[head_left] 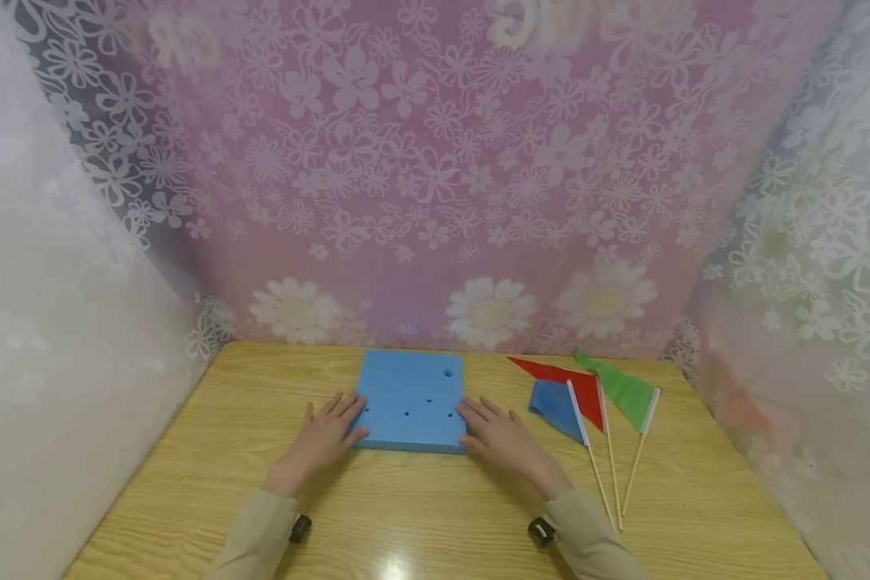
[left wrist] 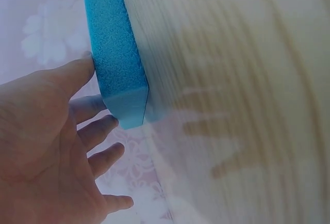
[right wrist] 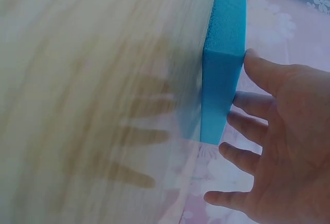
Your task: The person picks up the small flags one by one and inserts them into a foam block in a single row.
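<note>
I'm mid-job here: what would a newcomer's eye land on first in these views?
The blue slab with small holes, flat on the table between the left hand and right hand. Next, the red flag, blue flag and green flag, lying together on the table's right side. Behind it all, a pink-purple flowered backdrop fills the head view's upper part.

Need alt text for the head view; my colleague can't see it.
A person's left hand and right hand touch opposite sides of a holed blue block lying flat on a wood-grain table. To its right lie a blue flag, red flag and green flag, on thin sticks. A pink floral backdrop rises behind.
</note>
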